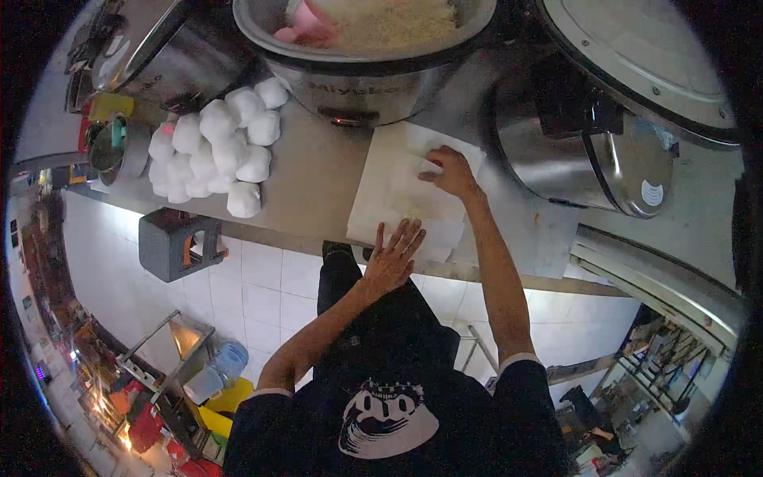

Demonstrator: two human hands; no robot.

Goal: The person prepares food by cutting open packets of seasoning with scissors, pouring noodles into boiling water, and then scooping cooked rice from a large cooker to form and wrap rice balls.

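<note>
A stack of white paper sheets (pixel 380 187) lies on the metal counter in front of me. My left hand (pixel 393 258) rests flat on the stack's near edge, its fingers spread. Further up the stack, the thumb and fingers of my right hand (pixel 453 172) pinch a lifted white edge of paper (pixel 430 166). Part of that fold is hidden by the fingers. Just beyond the paper stands an uncovered rice cooker (pixel 350 87) with cooked rice (pixel 397 28) inside. A pink scoop (pixel 312 22) sits in the rice.
Several rounded white wrapped bundles (pixel 217 147) are piled on the left of the counter (pixel 310 175). Behind them is another steel cooker (pixel 187 67); beside them stands a metal pot (pixel 119 151). A large steel cooker (pixel 548 159) occupies the right. A grey plastic stool (pixel 179 242) is below the counter.
</note>
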